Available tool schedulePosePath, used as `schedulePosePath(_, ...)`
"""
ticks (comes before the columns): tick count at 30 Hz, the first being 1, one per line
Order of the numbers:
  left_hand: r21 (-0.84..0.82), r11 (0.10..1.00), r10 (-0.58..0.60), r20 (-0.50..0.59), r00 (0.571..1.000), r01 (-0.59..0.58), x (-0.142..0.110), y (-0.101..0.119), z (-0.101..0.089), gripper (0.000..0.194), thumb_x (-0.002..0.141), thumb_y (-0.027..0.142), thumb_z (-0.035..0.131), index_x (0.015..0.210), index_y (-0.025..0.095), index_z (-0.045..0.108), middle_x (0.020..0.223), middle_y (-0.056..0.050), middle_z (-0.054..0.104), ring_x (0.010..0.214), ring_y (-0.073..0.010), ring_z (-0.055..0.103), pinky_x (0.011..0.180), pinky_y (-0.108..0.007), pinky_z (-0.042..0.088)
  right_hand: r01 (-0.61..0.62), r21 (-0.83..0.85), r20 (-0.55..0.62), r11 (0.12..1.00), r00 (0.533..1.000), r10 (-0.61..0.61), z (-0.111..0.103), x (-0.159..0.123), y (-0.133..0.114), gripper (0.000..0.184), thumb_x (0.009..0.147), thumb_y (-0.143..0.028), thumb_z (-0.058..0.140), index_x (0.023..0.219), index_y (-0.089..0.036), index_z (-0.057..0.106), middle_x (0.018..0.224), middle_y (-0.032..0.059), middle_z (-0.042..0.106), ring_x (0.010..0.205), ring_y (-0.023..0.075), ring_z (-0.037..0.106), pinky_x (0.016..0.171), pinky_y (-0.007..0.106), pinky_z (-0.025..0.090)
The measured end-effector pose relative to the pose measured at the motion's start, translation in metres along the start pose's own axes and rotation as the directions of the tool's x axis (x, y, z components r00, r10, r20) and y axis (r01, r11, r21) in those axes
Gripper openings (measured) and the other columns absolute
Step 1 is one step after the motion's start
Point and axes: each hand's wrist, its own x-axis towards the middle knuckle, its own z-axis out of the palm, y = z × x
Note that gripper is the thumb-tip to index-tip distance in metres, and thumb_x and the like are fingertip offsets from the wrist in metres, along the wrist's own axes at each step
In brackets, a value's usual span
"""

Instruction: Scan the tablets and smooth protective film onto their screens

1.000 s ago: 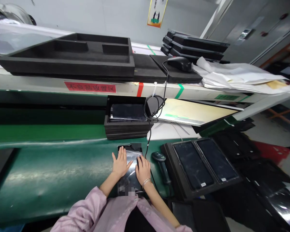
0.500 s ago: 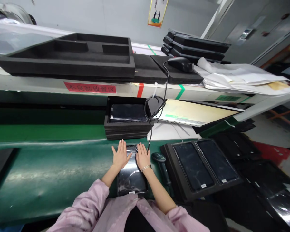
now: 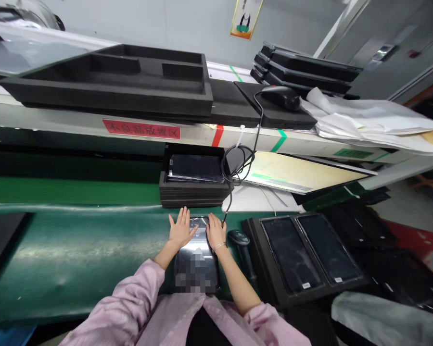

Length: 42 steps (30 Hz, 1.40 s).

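A glossy black screen panel (image 3: 196, 245), seemingly wrapped in clear film, lies on the green mat between my hands. My left hand (image 3: 181, 230) rests flat on its upper left edge with fingers stretched out and thumb spread inward. Along the upper right edge lies my right hand (image 3: 215, 231), fingers extended, a bracelet at its wrist. The panel's near end is blurred by a pixel patch. Just right of my right hand is a barcode scanner (image 3: 242, 245). Beyond the panel's far end, a stack of black foam trays (image 3: 193, 194) holds another dark screen panel (image 3: 197, 167).
To the right, a foam tray (image 3: 254, 235) carries two dark panels (image 3: 292, 252). A monitor (image 3: 299, 170) stands under the shelf (image 3: 195, 134); a mouse (image 3: 281, 96) sits above, its coiled cable (image 3: 238, 166) hanging down. A grey sleeve (image 3: 382, 317) shows at lower right.
My hands stay on the panel, with the right fingers lying slightly more along its edge. The view has shifted a little, and a grey sleeve has come in at the lower right.
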Motion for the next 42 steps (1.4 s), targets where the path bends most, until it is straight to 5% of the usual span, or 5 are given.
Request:
schedulePosePath(5, 0.011, 1.000, 0.020, 0.018, 1.000, -0.020, -0.010, 0.004, 0.000, 0.075, 0.090, 0.056, 0.015, 0.144, 0.005, 0.010, 0.153, -0.013, 0.003, 0.143, -0.0279, 0.002, 0.107, -0.071, 0.014, 0.051, -0.006, -0.028, 0.999, 0.998, -0.051, 0.009, 0.003, 0.004, 0.035, 0.096, -0.017, 0.035, 0.123, -0.020, 0.056, 0.134, 0.0101, 0.050, 0.123, 0.0199, 0.044, 0.107, 0.046, 0.023)
schedulePosePath(19, 0.003, 1.000, 0.005, 0.063, 0.998, -0.005, -0.039, 0.020, 0.004, 0.075, 0.089, 0.057, 0.021, 0.144, 0.007, 0.014, 0.153, -0.013, 0.003, 0.143, -0.0290, -0.002, 0.108, -0.069, 0.014, 0.069, -0.043, 0.082, 0.997, 0.994, -0.065, 0.003, -0.017, -0.002, 0.046, 0.094, -0.012, 0.029, 0.134, -0.021, 0.049, 0.142, 0.0061, 0.040, 0.129, 0.0212, 0.036, 0.109, 0.046, 0.020)
schedulePosePath(33, -0.013, 1.000, -0.003, 0.059, 0.998, 0.003, 0.013, -0.006, -0.001, 0.080, 0.088, 0.061, 0.011, 0.144, 0.003, 0.010, 0.153, -0.015, 0.002, 0.143, -0.0269, 0.004, 0.108, -0.069, 0.012, -0.041, -0.074, 0.118, 0.996, 0.992, 0.049, 0.006, -0.017, -0.003, 0.059, 0.089, -0.009, 0.026, 0.146, -0.021, 0.028, 0.150, 0.0026, 0.024, 0.137, 0.0212, 0.024, 0.111, 0.046, 0.016)
schedulePosePath(42, -0.001, 1.000, 0.019, 0.026, 0.999, -0.019, -0.012, 0.005, 0.002, 0.076, 0.089, 0.057, 0.017, 0.144, 0.004, 0.013, 0.153, -0.015, 0.005, 0.143, -0.0287, 0.005, 0.108, -0.069, 0.013, -0.060, -0.077, 0.142, 0.995, 0.987, 0.070, 0.002, -0.016, -0.005, 0.058, 0.089, -0.012, 0.028, 0.145, -0.022, 0.031, 0.151, 0.0027, 0.020, 0.138, 0.0209, 0.023, 0.111, 0.047, 0.017)
